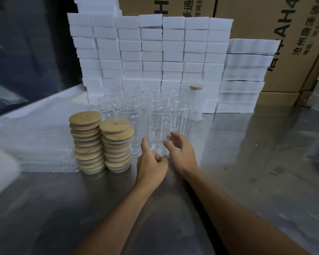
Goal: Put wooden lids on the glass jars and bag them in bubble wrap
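The fingers of both hands are spread and hold nothing: the left hand (151,162) and right hand (180,153) sit low on either side of the nearest glass jar (157,129), close to its base, though whether they touch it I cannot tell. That jar stands at the front of a cluster of clear, open jars on the metal table (247,162); it is likely rigid, smooth, slippery and breakable, so best gripped around the middle. Just left stand 2 stacks of round wooden lids (101,144), light, stiff and easy to pinch by the rim.

Steel table (238,162) — lid stacks (99,144), glass jars (157,126), bubble wrap (41,137).
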A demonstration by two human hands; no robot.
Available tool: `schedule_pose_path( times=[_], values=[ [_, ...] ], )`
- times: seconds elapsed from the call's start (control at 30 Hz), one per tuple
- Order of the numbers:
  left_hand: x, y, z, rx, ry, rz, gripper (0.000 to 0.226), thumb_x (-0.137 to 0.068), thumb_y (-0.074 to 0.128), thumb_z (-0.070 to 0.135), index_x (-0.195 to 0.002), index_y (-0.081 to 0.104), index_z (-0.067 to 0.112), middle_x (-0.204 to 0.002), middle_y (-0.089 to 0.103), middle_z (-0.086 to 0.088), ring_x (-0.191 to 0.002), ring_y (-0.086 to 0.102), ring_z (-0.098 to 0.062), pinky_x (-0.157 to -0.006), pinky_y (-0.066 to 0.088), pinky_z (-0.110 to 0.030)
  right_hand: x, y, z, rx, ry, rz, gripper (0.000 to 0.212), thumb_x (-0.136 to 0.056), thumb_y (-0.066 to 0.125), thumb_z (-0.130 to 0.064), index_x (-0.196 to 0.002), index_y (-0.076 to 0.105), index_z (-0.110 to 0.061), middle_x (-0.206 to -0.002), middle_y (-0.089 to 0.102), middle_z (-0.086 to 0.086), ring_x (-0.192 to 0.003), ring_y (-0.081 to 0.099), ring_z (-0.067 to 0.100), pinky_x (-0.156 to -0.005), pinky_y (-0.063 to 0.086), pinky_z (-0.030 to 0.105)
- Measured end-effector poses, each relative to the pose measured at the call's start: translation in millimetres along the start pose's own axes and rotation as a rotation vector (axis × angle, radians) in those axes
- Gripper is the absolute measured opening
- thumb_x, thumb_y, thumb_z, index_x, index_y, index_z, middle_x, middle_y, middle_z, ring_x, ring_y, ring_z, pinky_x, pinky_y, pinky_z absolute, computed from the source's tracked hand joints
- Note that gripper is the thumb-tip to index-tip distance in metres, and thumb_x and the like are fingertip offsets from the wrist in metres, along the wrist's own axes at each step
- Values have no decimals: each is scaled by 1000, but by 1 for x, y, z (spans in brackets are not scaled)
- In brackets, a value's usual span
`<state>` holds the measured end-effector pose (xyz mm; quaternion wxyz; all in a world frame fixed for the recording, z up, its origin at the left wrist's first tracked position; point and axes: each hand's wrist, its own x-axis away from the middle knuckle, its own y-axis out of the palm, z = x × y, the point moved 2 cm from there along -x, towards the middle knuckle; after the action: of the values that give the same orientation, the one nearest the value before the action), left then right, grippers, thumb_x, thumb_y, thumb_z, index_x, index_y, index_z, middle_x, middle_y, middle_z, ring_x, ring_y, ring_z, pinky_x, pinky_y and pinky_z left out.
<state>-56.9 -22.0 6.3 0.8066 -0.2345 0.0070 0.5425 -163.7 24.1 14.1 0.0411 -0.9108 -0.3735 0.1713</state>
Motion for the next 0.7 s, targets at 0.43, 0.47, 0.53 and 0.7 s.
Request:
schedule_pose_path(
  times=[0.43,0.47,0.53,0.7],
  values=[
    [4,-6,1,44,95,105,57,-76,72,16,-127,47,22,-64,47,9,-59,50,0,-60,38,-8,13,-13,-7,-192,55,112,41,-91,52,-52,-103,71,-18,-102,69,2,-98,64,14,-91,49,33],
    [4,-7,2,29,99,113,55,-75,73,18,-124,48,23,-69,45,9,-62,50,-1,-60,38,-10,15,-15,-5,-204,69,119,35,-93,54,-50,-103,70,-21,-104,70,0,-101,65,13,-94,50,35],
    [5,-6,3,-2,105,120,52,-74,76,22,-116,45,27,-85,46,9,-74,49,-6,-66,37,-17,17,-17,-4,-226,83,120,29,-94,56,-48,-103,68,-23,-109,71,-2,-105,66,12,-98,50,38],
    [6,-3,2,-30,141,92,60,-69,80,33,-110,37,34,-112,42,11,-96,48,-7,-79,41,-27,26,-20,-7,-265,86,134,27,-89,56,-46,-100,66,-24,-109,71,-1,-101,67,9,-86,48,29]
  ],
)
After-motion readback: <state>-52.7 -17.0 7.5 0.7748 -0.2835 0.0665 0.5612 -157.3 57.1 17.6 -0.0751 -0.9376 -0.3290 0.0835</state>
